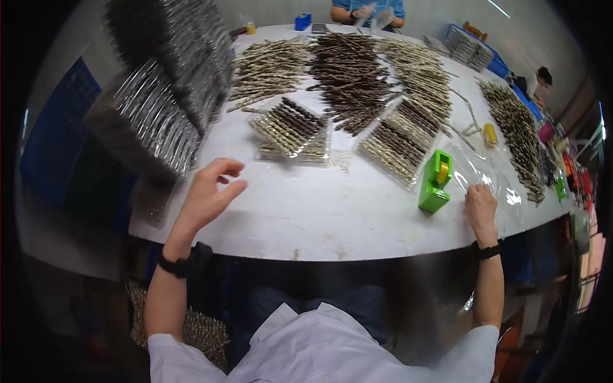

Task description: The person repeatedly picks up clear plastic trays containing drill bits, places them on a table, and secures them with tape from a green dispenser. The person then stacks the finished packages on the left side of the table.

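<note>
My left hand (214,191) hovers over the left of the white table (306,217), thumb and fingers apart with nothing between them. It is nearest to a stack of clear ridged plastic trays (153,121). My right hand (481,203) rests on thin clear plastic sheets or bags (469,167), its fingers curled down on the plastic. Just left of it stands a green tape dispenser (435,191). Between the hands lie a filled clear pack of dark and pale twisted sticks (288,127), propped on another pack, and a second group of filled packs (401,142).
Loose pale sticks (268,67), dark brown sticks (351,76) and more pale ones (418,73) lie in heaps behind. A yellow roll (490,135) and another heap (511,134) are at right. A person in blue (368,11) works across the table.
</note>
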The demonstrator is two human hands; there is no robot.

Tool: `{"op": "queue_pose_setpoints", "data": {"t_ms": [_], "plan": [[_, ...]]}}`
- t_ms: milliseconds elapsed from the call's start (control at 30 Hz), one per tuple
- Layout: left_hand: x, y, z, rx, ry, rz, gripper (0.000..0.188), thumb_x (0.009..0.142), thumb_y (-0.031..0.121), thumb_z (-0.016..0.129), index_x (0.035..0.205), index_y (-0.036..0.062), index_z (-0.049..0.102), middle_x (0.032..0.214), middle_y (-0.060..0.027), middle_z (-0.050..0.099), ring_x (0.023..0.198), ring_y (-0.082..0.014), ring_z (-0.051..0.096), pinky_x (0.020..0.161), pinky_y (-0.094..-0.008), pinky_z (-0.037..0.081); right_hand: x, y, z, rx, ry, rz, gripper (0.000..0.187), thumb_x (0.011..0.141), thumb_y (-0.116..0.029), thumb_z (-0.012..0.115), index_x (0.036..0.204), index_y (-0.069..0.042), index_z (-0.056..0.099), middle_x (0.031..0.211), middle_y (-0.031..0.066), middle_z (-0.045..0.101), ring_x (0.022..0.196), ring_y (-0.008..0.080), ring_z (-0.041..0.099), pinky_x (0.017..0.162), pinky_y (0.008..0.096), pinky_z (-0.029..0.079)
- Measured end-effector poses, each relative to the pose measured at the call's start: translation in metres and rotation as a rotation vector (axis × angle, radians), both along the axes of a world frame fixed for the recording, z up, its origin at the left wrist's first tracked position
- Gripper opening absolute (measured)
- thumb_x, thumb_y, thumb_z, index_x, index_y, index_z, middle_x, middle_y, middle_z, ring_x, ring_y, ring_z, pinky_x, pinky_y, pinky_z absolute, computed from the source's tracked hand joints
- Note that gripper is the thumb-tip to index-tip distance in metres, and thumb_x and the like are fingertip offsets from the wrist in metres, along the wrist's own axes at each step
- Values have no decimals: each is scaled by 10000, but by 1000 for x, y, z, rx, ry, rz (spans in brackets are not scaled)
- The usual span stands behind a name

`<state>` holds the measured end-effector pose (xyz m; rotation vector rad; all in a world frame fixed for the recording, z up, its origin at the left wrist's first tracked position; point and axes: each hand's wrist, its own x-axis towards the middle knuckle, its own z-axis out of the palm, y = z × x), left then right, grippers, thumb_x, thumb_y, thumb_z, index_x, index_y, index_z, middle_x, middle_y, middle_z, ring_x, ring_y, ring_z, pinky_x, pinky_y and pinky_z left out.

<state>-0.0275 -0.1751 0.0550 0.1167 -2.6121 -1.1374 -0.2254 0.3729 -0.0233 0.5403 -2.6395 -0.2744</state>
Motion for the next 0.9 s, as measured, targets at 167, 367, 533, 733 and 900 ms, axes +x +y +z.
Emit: {"op": "queue_pose_setpoints", "data": {"t_ms": [167,367,533,733,900], "plan": [[-20,-2,-17,19,-77,-63,331,803,193,683,1059,-14,646,1031,-108,666,934,-199,639,784,-319,495,1,10,17,77,65,-50,34,785,-75,610,800,-67,580,813,98,581,815,288,595,653,407,520],[-35,-5,-15,26,-72,-82,357,804,199,683,1084,-18,635,1049,-117,661,916,-200,645,755,-312,504,34,-28,131,-100,452,38,259,793,15,630,1041,-35,571,915,142,586,860,311,599,721,382,504],[-46,-20,-25,163,-91,17,402,841,160,658,1181,-36,573,1107,-107,627,918,-160,623,746,-273,499,55,-128,184,-636,278,289,187,908,-50,582,1089,-9,556,860,94,616,723,175,602,607,313,485],[-88,-30,-27,803,-42,94,585,965,237,535,1430,-16,284,1243,-173,526,953,-209,615,763,-313,514,-6,-260,154,-1579,-1086,551,152,930,-96,576,1047,1,558,802,51,595,656,83,547,546,185,465],[-111,-43,-28,1113,120,184,590,965,162,510,1452,-16,227,1211,-179,506,924,-240,620,756,-334,526,-46,-332,77,-1580,-1383,302,38,904,-44,571,940,-32,565,753,39,584,638,105,575,545,209,496]]}}
